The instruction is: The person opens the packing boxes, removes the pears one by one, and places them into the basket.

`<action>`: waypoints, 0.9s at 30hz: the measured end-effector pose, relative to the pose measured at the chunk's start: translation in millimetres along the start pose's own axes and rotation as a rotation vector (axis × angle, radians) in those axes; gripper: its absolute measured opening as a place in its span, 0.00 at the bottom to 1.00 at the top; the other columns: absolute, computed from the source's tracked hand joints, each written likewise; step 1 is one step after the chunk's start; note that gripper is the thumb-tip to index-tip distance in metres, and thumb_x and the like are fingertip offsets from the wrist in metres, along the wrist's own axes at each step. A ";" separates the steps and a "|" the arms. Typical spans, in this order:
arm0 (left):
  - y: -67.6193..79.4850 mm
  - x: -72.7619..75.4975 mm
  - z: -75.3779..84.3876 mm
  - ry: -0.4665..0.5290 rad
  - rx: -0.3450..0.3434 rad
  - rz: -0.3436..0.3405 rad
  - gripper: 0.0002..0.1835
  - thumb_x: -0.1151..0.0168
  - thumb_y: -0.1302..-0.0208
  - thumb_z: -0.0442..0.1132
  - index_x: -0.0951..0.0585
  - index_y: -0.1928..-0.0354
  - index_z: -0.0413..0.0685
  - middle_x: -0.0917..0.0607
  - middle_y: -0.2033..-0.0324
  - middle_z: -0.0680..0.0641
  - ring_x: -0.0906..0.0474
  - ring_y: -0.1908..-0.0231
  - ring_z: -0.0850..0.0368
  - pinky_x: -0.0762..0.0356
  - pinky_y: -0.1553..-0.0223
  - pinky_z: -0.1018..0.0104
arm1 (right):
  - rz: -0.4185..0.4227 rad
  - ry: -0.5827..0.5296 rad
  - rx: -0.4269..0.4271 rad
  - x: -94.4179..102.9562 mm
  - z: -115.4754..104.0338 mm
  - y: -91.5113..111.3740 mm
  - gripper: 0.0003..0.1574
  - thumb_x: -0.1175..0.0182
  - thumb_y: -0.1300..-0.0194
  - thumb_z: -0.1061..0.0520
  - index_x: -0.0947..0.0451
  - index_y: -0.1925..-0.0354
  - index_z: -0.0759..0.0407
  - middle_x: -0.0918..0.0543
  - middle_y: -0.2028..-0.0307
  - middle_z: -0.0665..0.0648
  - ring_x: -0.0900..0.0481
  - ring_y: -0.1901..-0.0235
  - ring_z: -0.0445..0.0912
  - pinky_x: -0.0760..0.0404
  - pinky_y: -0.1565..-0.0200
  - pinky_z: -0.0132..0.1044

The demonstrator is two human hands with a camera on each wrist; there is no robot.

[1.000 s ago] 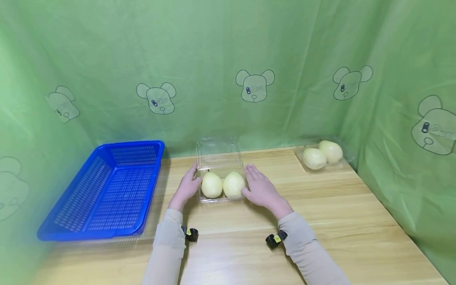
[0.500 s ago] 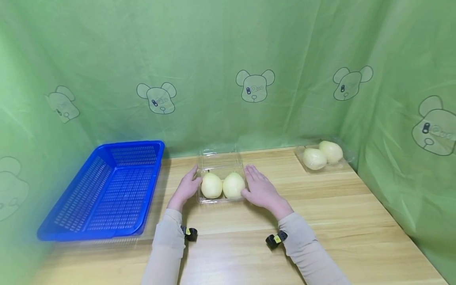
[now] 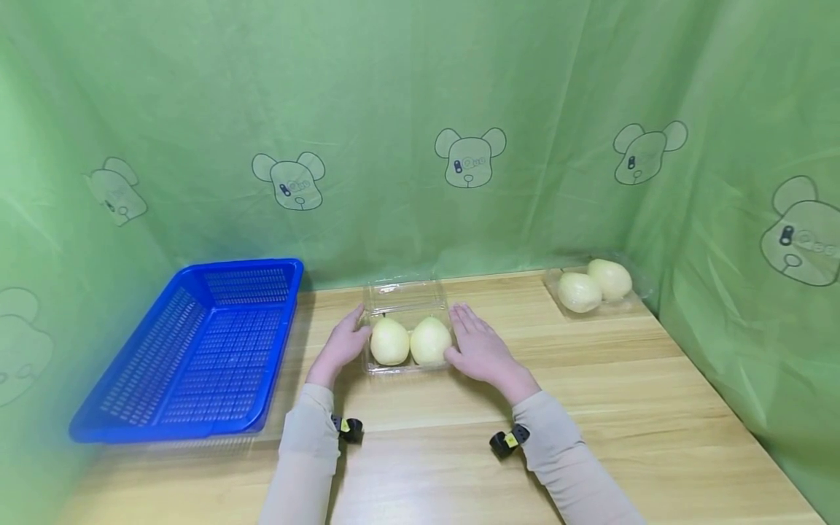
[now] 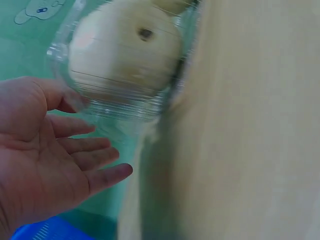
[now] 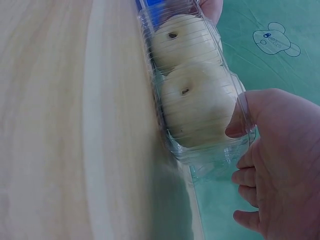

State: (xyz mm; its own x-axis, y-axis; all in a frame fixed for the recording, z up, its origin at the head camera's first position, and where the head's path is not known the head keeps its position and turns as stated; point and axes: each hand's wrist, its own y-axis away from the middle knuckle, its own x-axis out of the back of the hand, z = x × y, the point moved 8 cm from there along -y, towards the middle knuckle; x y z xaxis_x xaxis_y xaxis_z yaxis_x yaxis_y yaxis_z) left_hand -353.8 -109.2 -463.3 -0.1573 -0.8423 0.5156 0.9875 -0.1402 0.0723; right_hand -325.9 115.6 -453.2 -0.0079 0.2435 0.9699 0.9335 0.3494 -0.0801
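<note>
A clear plastic clamshell box [image 3: 408, 370] sits mid-table with its lid [image 3: 405, 295] folded back toward the curtain. Side by side in it lie two pale yellow pears, a left pear [image 3: 390, 341] and a right pear [image 3: 430, 340]. My left hand [image 3: 343, 341] is at the box's left side; in the left wrist view its thumb [image 4: 67, 97] touches the box and the fingers stretch out, apart from each other. At the right side, my right hand [image 3: 484, 346] has its thumb [image 5: 240, 120] at the box rim, the other fingers extended alongside.
On the left stands a blue plastic basket [image 3: 269, 350] with perforated walls. Another clear package [image 3: 610, 306] with two pears sits at the back right corner of the wooden table [image 3: 590, 430]. A green curtain [image 3: 394, 87] surrounds the back and sides.
The lid has swung farther back and lower, mostly between the two earlier frames. Both hands keep nearly the same place beside the box.
</note>
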 end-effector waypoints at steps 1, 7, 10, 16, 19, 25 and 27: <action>1.2 1.5 2.2 -0.004 -0.001 0.003 0.32 0.55 0.37 0.40 0.49 0.32 0.46 0.47 0.32 0.45 0.52 0.32 0.46 0.54 0.32 0.50 | -0.007 0.002 -0.003 -0.9 0.6 0.0 0.47 0.57 0.41 0.42 0.58 0.32 0.64 0.55 0.30 0.61 0.57 0.30 0.54 0.50 0.32 0.48; 10.3 11.2 23.8 -0.062 -0.034 0.021 0.31 0.52 0.37 0.41 0.47 0.32 0.50 0.43 0.33 0.43 0.44 0.35 0.42 0.46 0.35 0.48 | -0.023 -0.002 -0.012 -3.1 2.9 0.3 0.47 0.59 0.40 0.40 0.60 0.32 0.63 0.57 0.30 0.60 0.59 0.30 0.53 0.51 0.31 0.47; 14.1 13.0 35.3 -0.110 -0.065 0.014 0.31 0.51 0.37 0.41 0.45 0.33 0.49 0.41 0.34 0.42 0.40 0.37 0.41 0.41 0.37 0.48 | -0.025 -0.010 -0.018 -3.2 3.8 0.6 0.47 0.59 0.40 0.40 0.60 0.31 0.62 0.57 0.30 0.59 0.59 0.30 0.53 0.51 0.31 0.47; 19.3 10.0 51.0 -0.169 -0.096 -0.018 0.32 0.46 0.40 0.41 0.42 0.34 0.48 0.38 0.36 0.42 0.37 0.40 0.40 0.36 0.40 0.48 | -0.021 -0.014 -0.021 -2.1 3.5 0.7 0.47 0.59 0.39 0.40 0.60 0.31 0.62 0.55 0.30 0.60 0.58 0.30 0.53 0.51 0.31 0.47; 20.7 7.5 55.5 -0.191 -0.112 -0.030 0.32 0.45 0.41 0.41 0.42 0.34 0.47 0.37 0.36 0.41 0.35 0.41 0.40 0.34 0.41 0.48 | -0.023 -0.016 -0.017 -2.1 2.8 0.3 0.47 0.60 0.39 0.40 0.60 0.31 0.62 0.55 0.30 0.61 0.58 0.30 0.53 0.52 0.31 0.47; 22.3 1.1 58.4 -0.205 -0.104 -0.052 0.34 0.41 0.44 0.40 0.40 0.35 0.46 0.33 0.40 0.38 0.30 0.46 0.41 0.28 0.46 0.51 | -0.025 -0.013 -0.013 -3.2 2.5 -0.5 0.47 0.60 0.39 0.40 0.60 0.31 0.62 0.55 0.30 0.61 0.60 0.30 0.53 0.52 0.31 0.47; 22.6 -2.0 58.5 -0.233 -0.101 -0.056 0.34 0.40 0.45 0.41 0.40 0.35 0.45 0.32 0.40 0.37 0.29 0.46 0.42 0.28 0.47 0.51 | -0.026 -0.013 -0.012 -3.8 2.7 -1.0 0.47 0.60 0.39 0.39 0.61 0.31 0.62 0.55 0.30 0.61 0.60 0.30 0.53 0.52 0.31 0.47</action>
State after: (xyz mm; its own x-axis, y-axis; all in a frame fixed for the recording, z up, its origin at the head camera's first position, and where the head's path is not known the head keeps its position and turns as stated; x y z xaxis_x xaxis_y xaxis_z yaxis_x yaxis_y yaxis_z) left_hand -330.5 -80.2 -412.7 -0.1929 -0.6905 0.6972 0.9693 -0.2443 0.0262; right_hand -327.7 116.8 -457.4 -0.0367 0.2466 0.9684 0.9373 0.3446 -0.0522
